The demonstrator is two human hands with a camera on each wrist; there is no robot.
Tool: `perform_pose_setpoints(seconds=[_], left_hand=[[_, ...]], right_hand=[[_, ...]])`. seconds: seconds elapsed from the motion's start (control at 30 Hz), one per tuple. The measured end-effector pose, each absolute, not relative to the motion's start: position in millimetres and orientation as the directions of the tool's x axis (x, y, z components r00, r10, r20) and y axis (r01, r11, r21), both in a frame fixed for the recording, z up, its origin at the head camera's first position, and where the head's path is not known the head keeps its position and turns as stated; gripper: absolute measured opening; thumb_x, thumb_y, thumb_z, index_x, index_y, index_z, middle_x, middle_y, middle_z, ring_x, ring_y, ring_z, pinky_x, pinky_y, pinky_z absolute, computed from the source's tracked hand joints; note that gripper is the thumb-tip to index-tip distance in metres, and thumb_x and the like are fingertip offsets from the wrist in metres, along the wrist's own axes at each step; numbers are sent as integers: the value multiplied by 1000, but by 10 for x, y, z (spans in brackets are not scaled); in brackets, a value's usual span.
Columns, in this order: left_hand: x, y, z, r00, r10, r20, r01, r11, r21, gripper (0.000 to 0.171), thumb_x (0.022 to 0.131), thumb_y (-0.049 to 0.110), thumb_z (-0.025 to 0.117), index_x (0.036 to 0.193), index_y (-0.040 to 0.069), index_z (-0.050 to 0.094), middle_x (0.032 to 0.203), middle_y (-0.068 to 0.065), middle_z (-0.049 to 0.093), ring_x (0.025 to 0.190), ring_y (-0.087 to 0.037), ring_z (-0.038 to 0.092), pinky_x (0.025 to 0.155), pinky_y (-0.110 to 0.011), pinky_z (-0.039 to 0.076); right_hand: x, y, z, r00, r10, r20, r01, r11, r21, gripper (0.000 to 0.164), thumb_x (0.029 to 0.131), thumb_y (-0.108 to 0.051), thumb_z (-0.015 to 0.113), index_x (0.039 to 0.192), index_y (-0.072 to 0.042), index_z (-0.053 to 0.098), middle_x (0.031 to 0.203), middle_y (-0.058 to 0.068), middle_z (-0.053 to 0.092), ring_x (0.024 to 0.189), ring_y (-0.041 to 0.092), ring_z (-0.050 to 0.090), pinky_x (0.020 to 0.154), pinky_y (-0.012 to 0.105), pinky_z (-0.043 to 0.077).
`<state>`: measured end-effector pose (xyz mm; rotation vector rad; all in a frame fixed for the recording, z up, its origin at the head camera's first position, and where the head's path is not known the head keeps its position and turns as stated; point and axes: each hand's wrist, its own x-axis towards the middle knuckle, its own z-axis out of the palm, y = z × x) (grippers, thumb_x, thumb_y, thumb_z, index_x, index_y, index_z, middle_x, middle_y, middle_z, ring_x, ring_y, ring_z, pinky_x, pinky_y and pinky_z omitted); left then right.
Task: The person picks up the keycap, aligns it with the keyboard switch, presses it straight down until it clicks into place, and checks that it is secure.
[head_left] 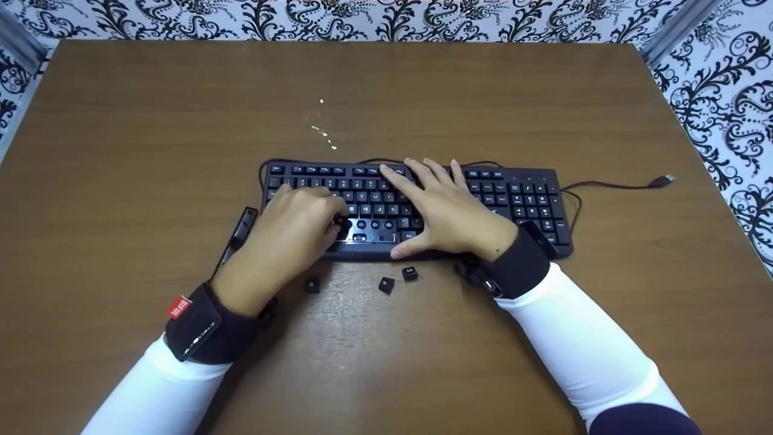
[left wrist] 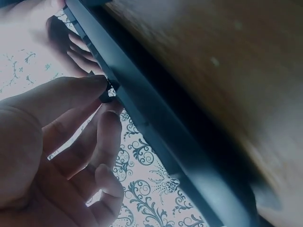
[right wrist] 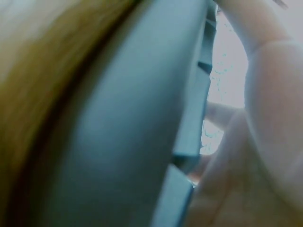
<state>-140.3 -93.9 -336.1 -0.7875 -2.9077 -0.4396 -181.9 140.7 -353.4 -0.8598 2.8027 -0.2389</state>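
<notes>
A black keyboard (head_left: pixel 528 193) lies on the brown table, with bare sockets (head_left: pixel 374 225) showing in its lower rows where keycaps are off. Over its left part is my left hand (head_left: pixel 299 220), fingers curled down toward the keys. In the left wrist view its thumb and fingertips pinch a small black keycap (left wrist: pixel 105 97) at the keyboard's edge. My right hand (head_left: pixel 444 208) is spread across the middle of the keyboard, thumb at the front edge and fingertips near the back edge. Three loose keycaps (head_left: pixel 386 285) sit on the table just in front of the keyboard.
The table (head_left: pixel 181 121) spreads out around the keyboard. A black cable (head_left: pixel 610 184) runs behind the keyboard and out to the right, ending in a USB plug (head_left: pixel 661 180). Small white specks (head_left: pixel 323 134) dot the table behind. Black-and-white patterned covering (head_left: pixel 724 103) surrounds the table.
</notes>
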Motion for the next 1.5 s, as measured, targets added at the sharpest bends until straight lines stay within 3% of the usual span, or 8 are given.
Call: perform_pose_setpoints(seconds=[0.33,0.63,1.5], left_hand=[[-1393,-894,-3392,-849,498,176,528,815,240,20,74,13,74,94,15,71,90,-3,69,81,-23,65,71,-41,47],[-1415,-878,-3423,-856,496,147,516,800,306,21,74,8,73,95,11,71,92,-6,66,85,-24,64,80,-37,53],[-1402,-855,-3420,-851,503,153,525,803,282,17,76,7,71,93,10,72,89,-8,65,85,-24,61,81,-37,52]], right_hand=[[-1817,1400,-3527,-806,-572,-151,-533,814,-232,119,52,-80,62,145,-40,-1,153,13,15,140,39,12,109,65,0],[-1821,1398,-3529,-805,-572,-157,-537,815,-216,119,52,-81,60,145,-40,0,153,13,14,140,38,13,109,65,1],[-1813,1400,-3529,-802,-583,-128,-554,808,-201,118,52,-80,62,146,-38,4,151,14,18,138,38,16,108,66,4]])
